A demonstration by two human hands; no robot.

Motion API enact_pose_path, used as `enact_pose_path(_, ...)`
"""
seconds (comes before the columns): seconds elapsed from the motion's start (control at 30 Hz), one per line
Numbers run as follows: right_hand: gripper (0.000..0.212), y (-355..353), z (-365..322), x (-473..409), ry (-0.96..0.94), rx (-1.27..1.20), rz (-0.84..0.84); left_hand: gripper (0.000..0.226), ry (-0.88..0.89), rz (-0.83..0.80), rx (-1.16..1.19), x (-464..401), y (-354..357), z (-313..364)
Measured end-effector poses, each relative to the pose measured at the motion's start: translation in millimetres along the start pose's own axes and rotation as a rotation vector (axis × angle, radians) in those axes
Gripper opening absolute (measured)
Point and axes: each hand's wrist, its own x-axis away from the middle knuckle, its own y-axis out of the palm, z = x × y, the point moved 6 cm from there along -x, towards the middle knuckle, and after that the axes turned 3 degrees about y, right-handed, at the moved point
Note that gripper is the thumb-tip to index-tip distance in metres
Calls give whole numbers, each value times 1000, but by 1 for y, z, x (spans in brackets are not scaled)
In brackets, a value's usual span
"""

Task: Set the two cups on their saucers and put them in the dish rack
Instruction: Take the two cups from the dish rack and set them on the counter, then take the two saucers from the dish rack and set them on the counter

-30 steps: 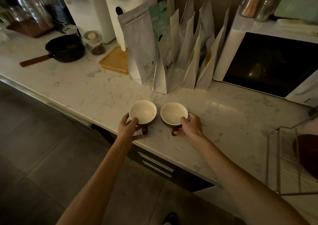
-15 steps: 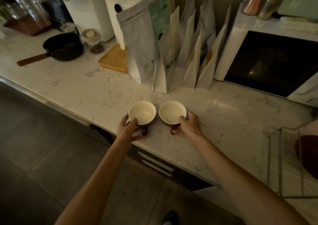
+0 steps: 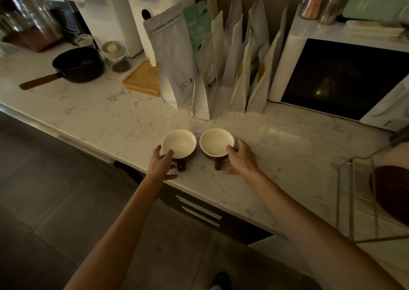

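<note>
Hands [image 3: 160,163] [image 3: 240,160] each grip a cup [image 3: 179,144] [image 3: 217,142] near the counter edge [image 3: 199,192].

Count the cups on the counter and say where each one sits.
2. The left cup sits by the counter edge, held by the left hand; the right cup stands beside it, held by the right hand.

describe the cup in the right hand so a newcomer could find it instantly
Start at the white microwave on the marble counter. In front of it, near the counter's front edge, two cream-lined brown cups sit side by side. It's the right cup, nearer the microwave, gripped by the right hand.
</note>
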Motion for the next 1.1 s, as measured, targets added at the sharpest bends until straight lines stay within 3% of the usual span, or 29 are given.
enact_pose_path(0.07, 58, -11, -3, 8, -19, 90, 29, 65, 104, 73, -203, 6, -8, 7)
enact_pose_path(0.13, 56, -26, -6, 17, -48, 192, 72, 64, 322, 197, -506, 21, -15, 21)
enact_pose_path(0.2, 53, -42, -10, 28, -99, 348, 115, 59, 568, 270, -666, 44, -11, 37)
enact_pose_path(0.37, 44, -76, -16, 63, -321, 705, 182, 45, 877, 21, -900, 88, 33, 55)
enact_pose_path(0.47, 42, -94, -11, 88, -496, 872, 278, 49, 932, -209, -1155, 108, 70, 49)
enact_pose_path(0.57, 45, -115, -1, 114, -578, 900, 345, 54, 976, -330, -1295, 132, 101, 41)
enact_pose_path(0.93, 38, -184, 74, 222, -624, 897, 315, 61, 1078, -557, -1480, 246, 172, -14)
enact_pose_path(1.1, 30, -227, 124, 254, -598, 891, 318, 57, 1120, -698, -1440, 305, 205, -39)
